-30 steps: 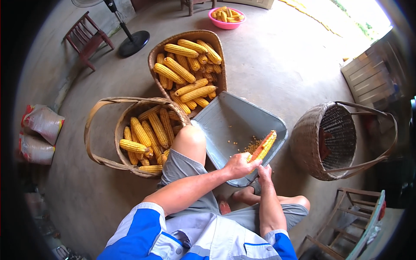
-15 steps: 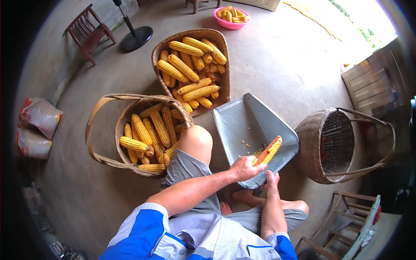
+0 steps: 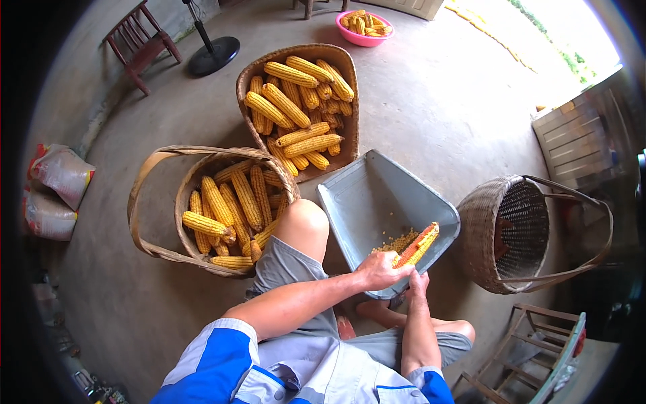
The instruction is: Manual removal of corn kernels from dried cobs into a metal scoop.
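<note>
Bare concrete floor — on it two corn-filled baskets, grey metal tray, empty wicker basket, pink bowl, fan base, two sacks — well apart.

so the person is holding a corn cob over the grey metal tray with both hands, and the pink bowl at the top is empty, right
Not quite. The head view shows the pink bowl holding several corn cobs, so it is not empty. The rest stands: the left hand and the right hand both hold the corn cob over the grey metal tray.
</note>
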`<state>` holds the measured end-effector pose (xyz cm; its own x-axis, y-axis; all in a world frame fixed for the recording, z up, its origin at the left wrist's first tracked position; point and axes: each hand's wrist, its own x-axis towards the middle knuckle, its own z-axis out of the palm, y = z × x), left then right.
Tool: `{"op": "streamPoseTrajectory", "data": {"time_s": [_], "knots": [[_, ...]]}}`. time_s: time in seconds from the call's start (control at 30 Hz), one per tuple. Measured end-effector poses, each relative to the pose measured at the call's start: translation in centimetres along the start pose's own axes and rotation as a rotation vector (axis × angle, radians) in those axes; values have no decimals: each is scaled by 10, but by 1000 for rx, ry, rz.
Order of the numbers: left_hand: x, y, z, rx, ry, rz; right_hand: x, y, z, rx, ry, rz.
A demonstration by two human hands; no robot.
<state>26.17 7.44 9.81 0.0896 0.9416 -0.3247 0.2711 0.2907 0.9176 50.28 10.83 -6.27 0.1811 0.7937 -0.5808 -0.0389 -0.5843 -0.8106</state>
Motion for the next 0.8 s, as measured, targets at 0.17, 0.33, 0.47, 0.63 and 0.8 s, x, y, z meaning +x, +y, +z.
{"op": "streamPoseTrajectory", "data": {"time_s": [0.17,0.33,0.47,0.63,0.8], "knots": [[-1,4,-6,-16,-14,-34,8,-16,19,-22,33,43],[-1,5,-5,-14,-36,-59,18,-14,19,-96,58,89],[-1,11,-6,7,-56,-54,32,-4,9,-333,141,27],[-4,4,-7,35,-5,-103,23,-12,18,-535,270,-41],[-2,-6,-9,71,24,-115,26,-4,20,-309,107,-29]]}}
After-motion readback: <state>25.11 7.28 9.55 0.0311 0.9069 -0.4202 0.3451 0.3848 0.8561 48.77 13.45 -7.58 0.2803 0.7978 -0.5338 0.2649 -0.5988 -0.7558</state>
